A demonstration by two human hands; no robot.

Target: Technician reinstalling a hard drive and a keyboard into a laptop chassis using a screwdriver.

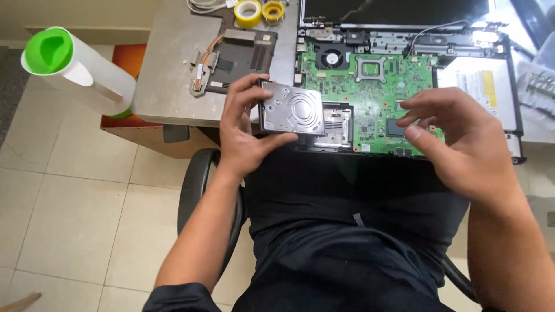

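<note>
Silver metal catches the light: the hard drive (291, 109) sits in the person's left hand (243, 130), fingers curled over its far-left edge, thumb pressed along its near edge. It hovers over the near edge of the desk (173, 75), at the left end of the opened laptop (404, 75), flat face up, slightly tilted. Its long axis runs left to right, roughly along the desk's near edge, right end toward the green motherboard (370, 92). The right hand (457, 138) holds nothing, fingers loosely bent and spread above the board's near-right part, clear of the drive. Behind the left hand a heatsink assembly (231, 58) lies on the desk; tape rolls (259, 11) rest at the far edge. A white jug with green lid (75, 66) stands left of the desk.
</note>
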